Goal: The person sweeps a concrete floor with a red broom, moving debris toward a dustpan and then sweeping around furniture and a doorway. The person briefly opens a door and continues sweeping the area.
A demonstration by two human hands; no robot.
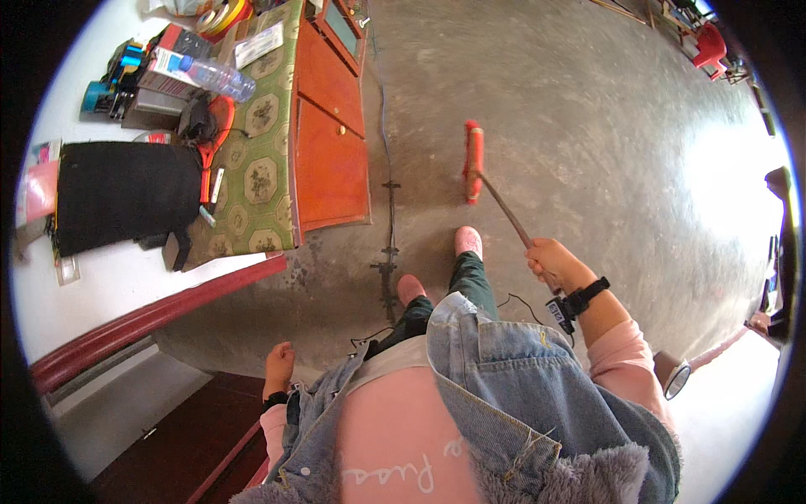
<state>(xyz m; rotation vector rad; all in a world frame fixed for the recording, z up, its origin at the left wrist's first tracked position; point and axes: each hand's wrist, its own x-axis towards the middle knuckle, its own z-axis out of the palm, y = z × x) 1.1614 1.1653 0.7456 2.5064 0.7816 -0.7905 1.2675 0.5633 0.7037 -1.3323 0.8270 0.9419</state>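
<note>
My right hand (557,261) is wrapped around the wooden stick of a broom (507,211), close to its upper end. The orange-red broom head (475,164) with red bristles is down at the concrete floor, ahead of my feet. A black strap with a small device (570,305) sits on my right wrist. At my left side hangs my left hand (279,367), its fingers curled, with nothing seen in it. My pink shoes (468,242) are on the floor, the right one farther forward.
A cabinet (330,170) with orange-red doors stands at left. Its patterned cover (267,142) carries a plastic bottle (217,77), an orange-rimmed racket (217,138) and a black cloth (129,192). A taped cable (388,208) runs along the floor. A red chair (709,50) is far right.
</note>
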